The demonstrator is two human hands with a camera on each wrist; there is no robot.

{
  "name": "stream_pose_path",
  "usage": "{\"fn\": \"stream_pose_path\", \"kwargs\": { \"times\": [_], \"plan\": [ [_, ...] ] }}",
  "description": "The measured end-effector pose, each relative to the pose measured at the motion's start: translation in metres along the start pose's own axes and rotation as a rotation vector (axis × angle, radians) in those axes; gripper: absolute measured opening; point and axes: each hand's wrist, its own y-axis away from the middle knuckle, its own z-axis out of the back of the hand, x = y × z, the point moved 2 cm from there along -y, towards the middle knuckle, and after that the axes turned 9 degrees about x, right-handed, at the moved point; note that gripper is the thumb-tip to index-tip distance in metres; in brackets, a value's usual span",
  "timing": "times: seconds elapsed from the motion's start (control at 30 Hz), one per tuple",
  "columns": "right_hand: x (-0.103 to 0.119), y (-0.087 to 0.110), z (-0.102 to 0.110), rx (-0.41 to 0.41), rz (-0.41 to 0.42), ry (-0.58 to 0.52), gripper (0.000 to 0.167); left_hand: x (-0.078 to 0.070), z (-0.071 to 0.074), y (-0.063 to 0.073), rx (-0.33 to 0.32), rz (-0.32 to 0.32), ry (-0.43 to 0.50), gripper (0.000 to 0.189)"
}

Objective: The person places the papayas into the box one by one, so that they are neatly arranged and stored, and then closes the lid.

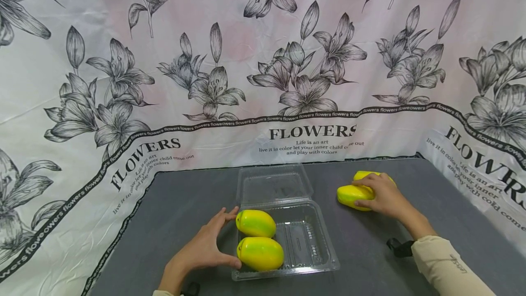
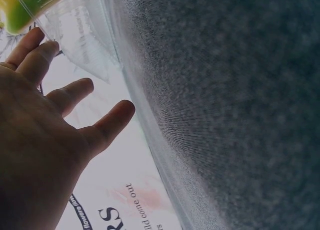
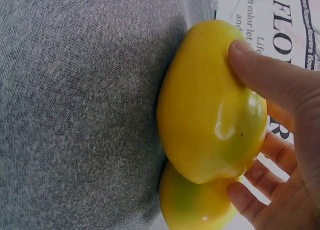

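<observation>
Yellow fruit (image 1: 347, 195) lies at right on the desk (image 1: 172, 214), gripped between the thumb and fingers of the right hand (image 1: 386, 195). It looks firm, light and slick, best held across its middle. A second fruit (image 1: 365, 174) on its far side crowds the fingers. The left hand (image 1: 203, 245) spreads wide beside the clear container (image 1: 304, 268), whose left half holds two green-tinged fruits (image 1: 263, 254).

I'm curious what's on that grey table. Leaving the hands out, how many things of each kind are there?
Clear plastic container: 1
Yellow-green fruits: 4 (2 inside the container, 2 outside it)
Total: 5
</observation>
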Motion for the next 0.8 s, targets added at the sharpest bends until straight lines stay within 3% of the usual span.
{"fn": "stream_pose_path", "kwargs": {
  "times": [0.27, 0.57, 0.8],
  "plan": [
    [0.0008, 0.0014, -0.0003, 0.059, 0.032, -0.104, 0.054, -0.0003, -0.0003, 0.0010, 0.005, -0.009, -0.003, 0.096],
    [0.0057, 0.0046, 0.0010, 0.143, 0.005, -0.165, 0.056, -0.0013, 0.0003, 0.0009, -0.002, -0.007, -0.018, 0.097],
    [0.0037, 0.0082, 0.0022, 0.142, -0.002, -0.182, 0.055, -0.0016, 0.0001, 0.0009, 0.000, -0.007, -0.016, 0.098]
  ]
}}
